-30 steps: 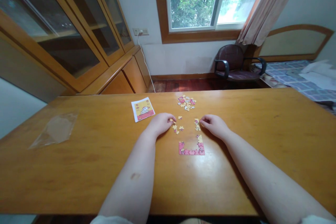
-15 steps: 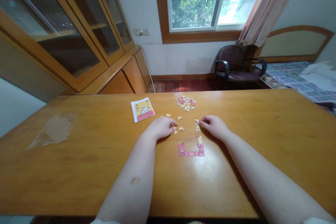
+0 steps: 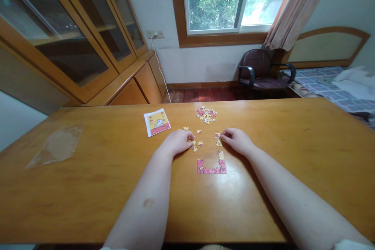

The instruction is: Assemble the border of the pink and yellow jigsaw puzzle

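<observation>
My left hand (image 3: 181, 141) rests low over the table with its fingers curled. A yellow puzzle piece (image 3: 193, 142) shows at its fingertips, partly hidden by them. Another yellow piece (image 3: 200, 143) lies just to the right. My right hand (image 3: 237, 139) is closed, thumb and fingers pinched at the right edge of a short upright strip of joined yellow puzzle pieces (image 3: 218, 139). Below that strip, apart from it by a small gap, lies a U-shaped section of joined pink and yellow border pieces (image 3: 211, 171).
A pile of loose puzzle pieces (image 3: 206, 114) lies at the table's far side. Left of it is a picture card (image 3: 157, 122) with a white figure on yellow and red. A clear plastic bag (image 3: 58, 144) lies far left on the wooden table (image 3: 111, 195). A chair (image 3: 258, 68) stands beyond.
The view has shifted slightly, so everything sits a little further left. Both hands stay at nearly the same spots beside the same pieces.
</observation>
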Demonstrator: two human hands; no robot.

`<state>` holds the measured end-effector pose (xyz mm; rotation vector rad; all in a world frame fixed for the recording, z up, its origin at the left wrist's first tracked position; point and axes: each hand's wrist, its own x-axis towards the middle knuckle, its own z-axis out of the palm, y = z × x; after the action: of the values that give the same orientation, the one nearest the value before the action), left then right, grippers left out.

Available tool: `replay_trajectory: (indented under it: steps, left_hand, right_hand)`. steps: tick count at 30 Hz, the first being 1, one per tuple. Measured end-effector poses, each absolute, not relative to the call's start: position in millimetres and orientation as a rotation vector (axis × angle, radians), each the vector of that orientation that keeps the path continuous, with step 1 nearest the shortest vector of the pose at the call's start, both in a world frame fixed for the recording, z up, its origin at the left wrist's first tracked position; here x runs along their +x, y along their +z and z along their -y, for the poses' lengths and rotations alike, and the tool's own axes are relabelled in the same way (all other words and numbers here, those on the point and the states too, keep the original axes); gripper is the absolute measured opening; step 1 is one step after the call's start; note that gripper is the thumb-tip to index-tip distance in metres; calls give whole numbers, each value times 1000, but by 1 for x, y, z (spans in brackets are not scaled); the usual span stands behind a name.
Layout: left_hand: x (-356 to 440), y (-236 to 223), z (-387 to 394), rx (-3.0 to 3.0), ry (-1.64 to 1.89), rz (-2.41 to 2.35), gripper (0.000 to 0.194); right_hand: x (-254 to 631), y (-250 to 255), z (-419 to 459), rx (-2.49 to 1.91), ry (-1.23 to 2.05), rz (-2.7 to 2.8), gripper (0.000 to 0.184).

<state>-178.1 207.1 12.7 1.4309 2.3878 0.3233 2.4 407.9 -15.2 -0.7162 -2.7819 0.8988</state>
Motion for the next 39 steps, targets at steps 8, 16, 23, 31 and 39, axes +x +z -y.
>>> replay_trajectory:
  steps: [8, 16, 23, 31, 39]
  left_hand:
    - [-176, 18, -206, 1411, 384, -2449, 20]
    - [-176, 19, -203, 1422, 269, -2468, 25]
    - [-171, 17, -202, 1402, 174, -2450, 27]
    - [-166, 10, -209, 1304, 174, -2464, 19]
    - [-165, 5, -210, 1307, 223, -2393, 14]
  right_hand:
    - [3, -17, -408, -696, 880, 2787, 24]
    - [2, -20, -410, -686, 870, 2797, 24]
    - [3, -19, -409, -698, 863, 2803, 24]
    - [2, -20, -410, -679, 858, 2791, 23]
    - [3, -19, -409, -679, 862, 2794, 24]
